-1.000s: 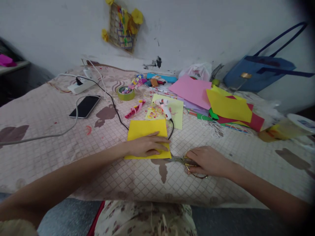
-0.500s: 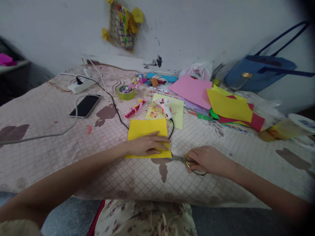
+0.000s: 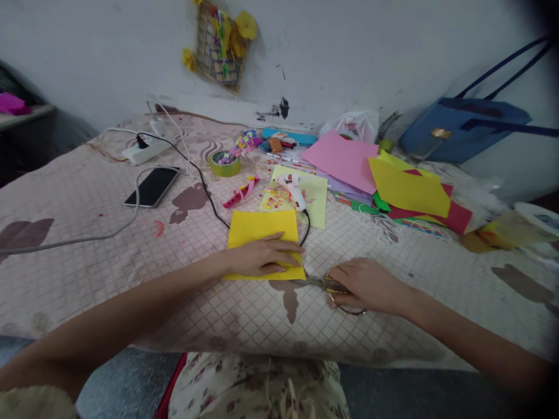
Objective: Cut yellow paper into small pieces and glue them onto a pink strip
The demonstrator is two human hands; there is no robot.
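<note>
A yellow sheet of paper [image 3: 251,227] lies on the patterned tablecloth [image 3: 244,326] in front of me. My left hand [image 3: 264,256] rests flat on the sheet, fingers spread toward its right edge. My right hand [image 3: 364,283] is wrapped round the handles of gold-handled scissors [image 3: 321,281]. Their blades point left and meet the sheet's lower right corner. Part of the handles is hidden under my fingers. Just behind the yellow sheet, a white glue gun [image 3: 296,191] lies on a pale yellow sheet [image 3: 317,201] scattered with small coloured bits.
A phone [image 3: 152,187] and a power strip [image 3: 146,151] with cables lie at the left. Behind are a roll of tape [image 3: 225,167] and a pink strip [image 3: 241,192]. Coloured papers [image 3: 343,157], a plastic tub [image 3: 506,227] and a blue bag [image 3: 467,128] stand at the right.
My right hand and the scissors have shifted slightly left toward the yellow sheet. My left hand stays in place on the paper.
</note>
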